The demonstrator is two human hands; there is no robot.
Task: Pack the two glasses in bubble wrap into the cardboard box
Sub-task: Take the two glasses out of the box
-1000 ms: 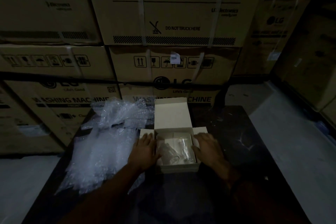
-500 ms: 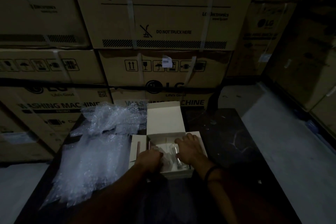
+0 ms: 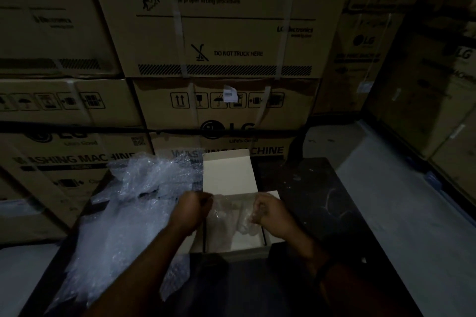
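Note:
A small white cardboard box (image 3: 242,249) stands open on the dark table (image 3: 311,203), its lid (image 3: 228,175) raised at the back. Just above the box my left hand (image 3: 192,210) and my right hand (image 3: 273,213) are both curled. Each grips a clear glass: one glass (image 3: 222,213) is by the left hand, the other glass (image 3: 244,221) by the right. The glasses are dim and blurred, side by side between the hands. The box floor below them shows bare. A big crumpled sheet of bubble wrap (image 3: 128,213) lies left of the box.
Tall stacks of large brown appliance cartons (image 3: 221,100) wall off the far side and the left. More cartons (image 3: 438,85) stand at the right beyond a strip of grey floor (image 3: 386,201). The table's right half is dark and scuffed.
The hands went from the box's sides into the box, closed on the glasses and have lifted them just above it. The camera has tilted slightly.

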